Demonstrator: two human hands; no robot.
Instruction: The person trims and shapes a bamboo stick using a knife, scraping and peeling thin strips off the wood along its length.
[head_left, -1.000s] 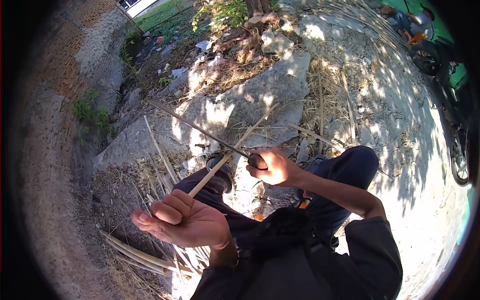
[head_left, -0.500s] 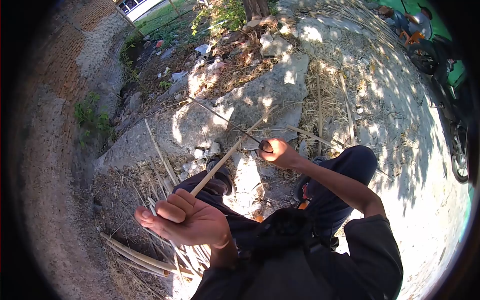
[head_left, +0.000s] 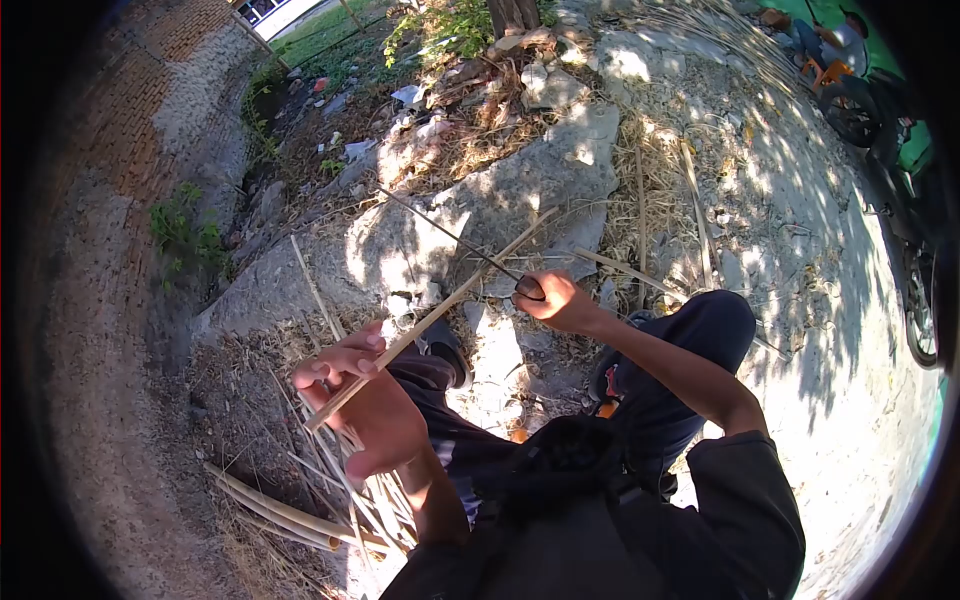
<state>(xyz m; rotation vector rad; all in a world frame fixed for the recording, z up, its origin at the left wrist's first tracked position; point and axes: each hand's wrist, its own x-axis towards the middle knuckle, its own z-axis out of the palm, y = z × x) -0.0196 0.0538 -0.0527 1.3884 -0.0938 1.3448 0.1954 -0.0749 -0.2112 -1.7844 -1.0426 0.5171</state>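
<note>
Strip: pale, slim strip [head_left: 435, 315] slants from the left hand up over the stone slab [head_left: 520, 190]; near end rests across the left palm. Can't tell if the far end touches stone.
Knife: long thin blade [head_left: 450, 234], crosses strip past mid-length. Contact not clear from this angle.
Left hand: left hand [head_left: 388, 415] palm up, fingers loosely curled, thumb splayed clear of the strip. Supporting, not clamped.
Right hand: right hand [head_left: 558, 300] fully closed round the dark handle [head_left: 530, 288], just beside the strip.
Grip advice: loose left palm looks weak for blade work; I'd pinch with thumb first, so the strip can't roll or slide.
Blade advice: keep angle shallow, pressure light and even; thin stock probably flexes or splits if forced.
Clearance: left fingers sit well apart from the crossing. Good; keep blade travel away from them and the knees.
Nearby: loose strips [head_left: 385, 505] by the left forearm, thicker curved pieces [head_left: 275, 513] beside them on the ground.
</note>
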